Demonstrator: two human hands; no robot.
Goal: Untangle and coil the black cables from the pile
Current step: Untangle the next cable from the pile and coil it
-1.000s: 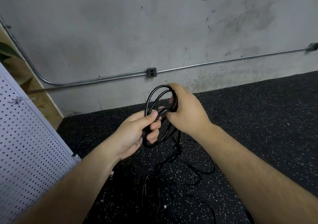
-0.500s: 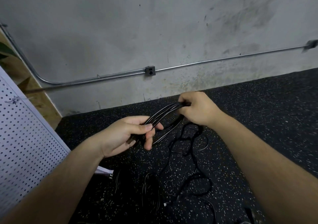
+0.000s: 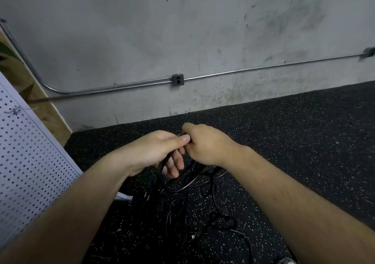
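The left hand curls round a bundle of thin black cable loops, and the right hand, touching it from the right, pinches the same strands. The loops droop nearward beneath both fists into the tangled black cable pile on the speckled rubber floor; a white perforated panel stands left.

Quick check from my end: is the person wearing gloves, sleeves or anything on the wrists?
No. The left hand and right hand are bare, with no gloves, and no ring shows on the fingers in view. The left forearm and right forearm are uncovered down to the frame edge, with no sleeve, watch or wristband in view.
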